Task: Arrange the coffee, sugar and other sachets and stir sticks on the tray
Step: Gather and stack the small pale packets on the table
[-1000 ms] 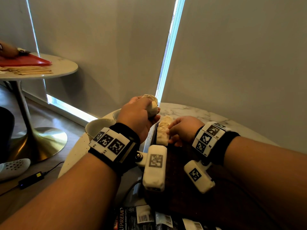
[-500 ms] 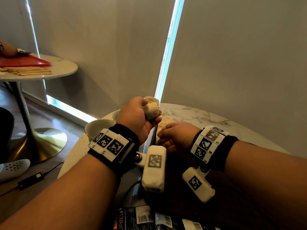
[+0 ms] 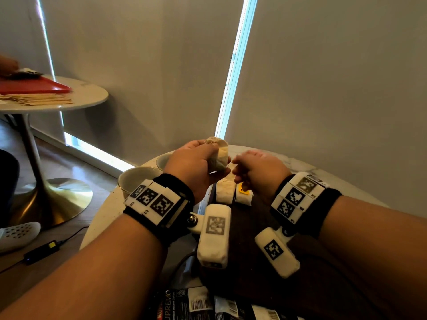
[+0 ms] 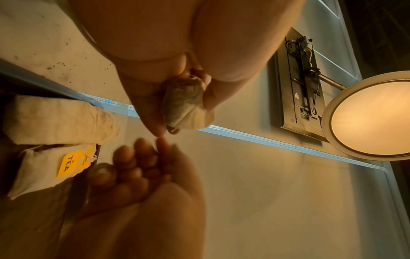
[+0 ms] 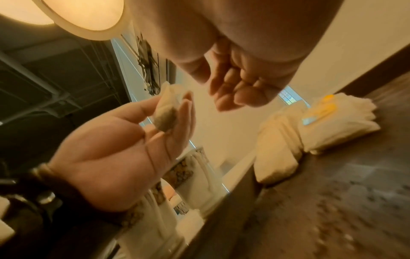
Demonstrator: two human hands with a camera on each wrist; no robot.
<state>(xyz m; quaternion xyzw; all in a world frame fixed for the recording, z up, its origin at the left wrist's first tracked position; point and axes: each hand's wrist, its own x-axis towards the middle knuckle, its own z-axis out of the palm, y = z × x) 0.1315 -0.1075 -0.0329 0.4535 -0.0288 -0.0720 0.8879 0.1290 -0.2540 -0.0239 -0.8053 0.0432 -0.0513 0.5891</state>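
Observation:
My left hand (image 3: 196, 162) is raised over the round table's far side and grips a beige tea bag (image 3: 218, 153) between thumb and fingers; the left wrist view shows the tea bag (image 4: 184, 103) bunched in the grip. My right hand (image 3: 254, 167) hovers just to its right with fingers loosely curled and nothing in them (image 5: 233, 91). Below them, on the dark tray (image 3: 242, 218), lie a stack of plain tea bags (image 3: 225, 192) and a tea bag with a yellow TEA tag (image 3: 243, 195). Black coffee sachets (image 3: 196, 306) lie at the near edge.
Two pale cups (image 3: 136, 179) stand on the marble table left of the tray. A second round table (image 3: 87, 98) at far left carries a red tray (image 3: 34, 87), wooden stir sticks (image 3: 39, 100) and another person's hand. A cable and adapter (image 3: 41, 250) lie on the floor.
My right hand has lifted off the tea bags on the tray and risen toward the left hand. The left hand still holds its tea bag up.

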